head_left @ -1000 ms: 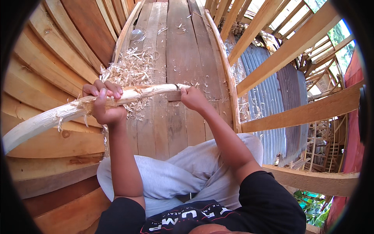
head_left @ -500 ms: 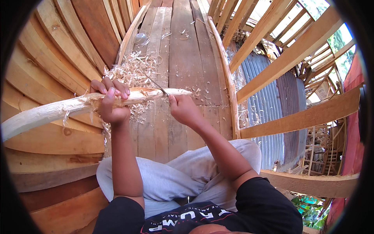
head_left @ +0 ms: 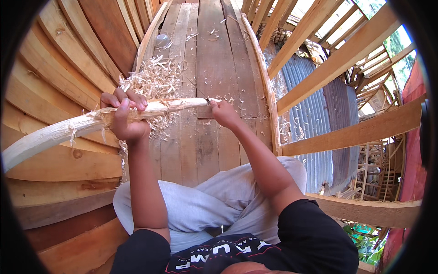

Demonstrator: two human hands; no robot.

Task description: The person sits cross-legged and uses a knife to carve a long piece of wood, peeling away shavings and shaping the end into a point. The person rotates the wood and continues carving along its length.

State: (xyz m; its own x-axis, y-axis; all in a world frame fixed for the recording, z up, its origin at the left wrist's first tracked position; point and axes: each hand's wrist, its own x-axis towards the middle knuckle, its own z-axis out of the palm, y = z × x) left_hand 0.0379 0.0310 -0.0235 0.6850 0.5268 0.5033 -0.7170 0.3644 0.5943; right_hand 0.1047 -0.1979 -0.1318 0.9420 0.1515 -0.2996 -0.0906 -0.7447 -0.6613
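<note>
A long peeled wooden pole, pale and slightly curved, runs from the left edge of the view to above the floor in the middle. My left hand is wrapped round it, thumb on top, where rough fibres stick out. At the pole's thin right end, my right hand is closed on the handle of a knife. The thin dark blade points up and away across the pole's tip; the handle is mostly hidden in my fist. Thin shavings hang from the pole near my left hand.
Curled wood shavings are heaped on the plank floor beyond my left hand. A small clear container stands farther off by the left board wall. Wooden railing slats rise on the right, with corrugated metal sheets outside them.
My right hand has slid the knife rightward along the pole to its tip. The pole's right end has risen slightly in view, and my left hand keeps its grip.
</note>
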